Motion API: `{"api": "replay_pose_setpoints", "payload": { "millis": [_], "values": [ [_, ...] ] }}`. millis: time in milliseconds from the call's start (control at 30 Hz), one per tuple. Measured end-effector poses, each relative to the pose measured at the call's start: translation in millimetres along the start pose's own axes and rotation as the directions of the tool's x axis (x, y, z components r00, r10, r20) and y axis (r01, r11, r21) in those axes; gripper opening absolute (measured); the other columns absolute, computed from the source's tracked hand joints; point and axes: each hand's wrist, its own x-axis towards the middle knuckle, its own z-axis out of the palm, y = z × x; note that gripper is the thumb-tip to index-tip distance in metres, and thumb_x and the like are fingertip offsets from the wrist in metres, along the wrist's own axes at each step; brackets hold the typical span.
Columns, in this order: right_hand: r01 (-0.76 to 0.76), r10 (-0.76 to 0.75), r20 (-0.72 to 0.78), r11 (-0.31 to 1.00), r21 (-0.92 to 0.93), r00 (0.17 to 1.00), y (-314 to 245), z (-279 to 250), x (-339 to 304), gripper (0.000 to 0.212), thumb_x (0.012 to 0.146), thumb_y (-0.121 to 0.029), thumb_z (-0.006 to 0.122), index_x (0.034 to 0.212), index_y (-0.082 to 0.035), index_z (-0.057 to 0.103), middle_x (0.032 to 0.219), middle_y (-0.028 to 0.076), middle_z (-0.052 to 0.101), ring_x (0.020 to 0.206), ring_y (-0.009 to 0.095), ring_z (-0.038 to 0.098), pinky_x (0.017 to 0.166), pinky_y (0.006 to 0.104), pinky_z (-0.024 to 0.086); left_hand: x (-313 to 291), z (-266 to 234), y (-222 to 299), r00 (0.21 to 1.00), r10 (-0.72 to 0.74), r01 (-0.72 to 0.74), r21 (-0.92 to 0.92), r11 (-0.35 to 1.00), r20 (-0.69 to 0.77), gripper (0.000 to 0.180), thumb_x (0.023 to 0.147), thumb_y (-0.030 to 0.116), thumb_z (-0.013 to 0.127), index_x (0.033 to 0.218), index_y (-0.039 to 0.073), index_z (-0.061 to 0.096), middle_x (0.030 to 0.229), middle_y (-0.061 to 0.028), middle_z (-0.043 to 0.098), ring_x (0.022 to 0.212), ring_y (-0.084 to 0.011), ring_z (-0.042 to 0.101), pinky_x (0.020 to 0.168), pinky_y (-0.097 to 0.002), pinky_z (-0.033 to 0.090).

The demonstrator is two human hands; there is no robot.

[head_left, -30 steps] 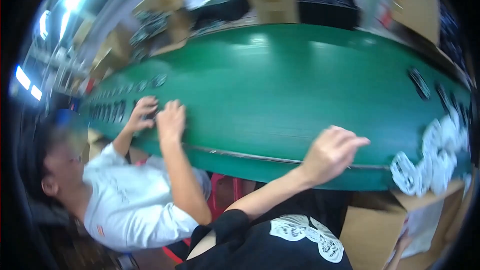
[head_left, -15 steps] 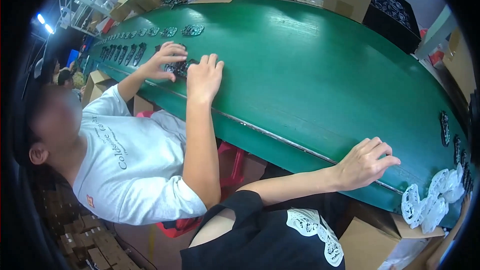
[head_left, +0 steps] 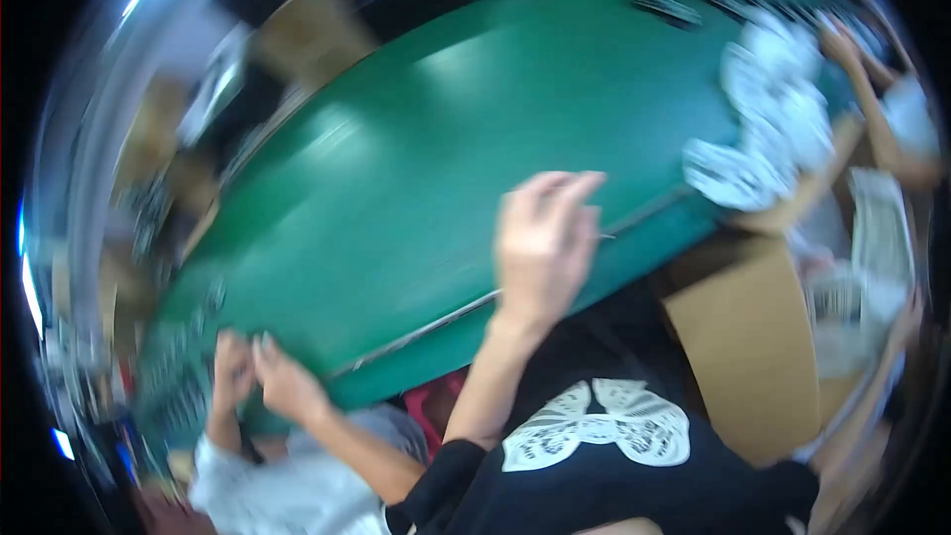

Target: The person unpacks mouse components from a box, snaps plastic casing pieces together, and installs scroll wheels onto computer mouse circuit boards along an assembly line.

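Observation:
My left hand [head_left: 545,243] hovers over the near edge of the green work surface [head_left: 396,228], fingers loosely bent and apart, with nothing visible in it. To its right lies a pile of white, translucent openwork pieces [head_left: 758,129]. My right hand [head_left: 906,322] is at the far right, beside an open cardboard box [head_left: 748,347]. Motion blur hides its fingers and anything they may hold. Within the box are pale plastic-looking packets [head_left: 842,312].
At the lower left, a co-worker's hands [head_left: 263,376] meet over the surface. Another person's hand [head_left: 842,45] reaches in at the upper right, near a row of dark flat parts [head_left: 669,8]. Cartons [head_left: 312,35] stand along the far edge.
The view has swung to the right and is blurred. More of the white pieces, the open box and my right arm now show. My left hand appears nearer the picture's middle.

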Motion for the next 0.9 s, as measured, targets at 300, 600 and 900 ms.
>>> {"api": "replay_pose_setpoints", "payload": {
  "millis": [300,600,900],
  "values": [
    [-0.198,0.167,-0.545,0.98,0.003,0.821,28.7,-101.7,-14.2,0.035,0.1,-0.035,0.059,0.125,-0.013,0.071,0.12,0.01,0.071,0.111,0.026,0.067,0.096,0.0328,0.049,-1.0,9.6,22.0,0.99,-0.022,0.019,0.022,1.0,0.138,0.037,0.091,0.001,0.068,0.127,0.007,0.066,0.12,-0.0139,0.062,0.11,-0.0301,0.063,0.093,-0.0403,0.051],
    [-0.015,0.319,-0.556,0.876,0.481,0.767,-81.5,-119.0,-17.3,0.036,0.1,-0.026,0.064,0.125,-0.001,0.069,0.119,0.011,0.071,0.104,0.017,0.067,0.093,0.0279,0.049,7.2,12.4,17.9,0.985,-0.087,0.126,-0.269,0.955,0.151,0.06,0.091,0.007,0.069,0.146,0.005,0.046,0.129,-0.0147,0.059,0.113,-0.0258,0.061,0.094,-0.0385,0.05],
    [0.313,0.2,-0.413,0.394,0.864,0.888,-314.4,-121.9,-54.5,0.032,0.099,-0.008,0.062,0.127,0.007,0.062,0.114,0.014,0.068,0.096,0.015,0.067,0.084,0.0268,0.053,40.5,22.8,88.9,0.897,0.442,-0.378,-0.507,0.775,0.008,0.132,0.065,0.049,0.09,0.159,0.003,0.01,0.159,-0.0252,0.024,0.142,-0.0428,0.037,0.111,-0.0548,0.035]
  ]
}}
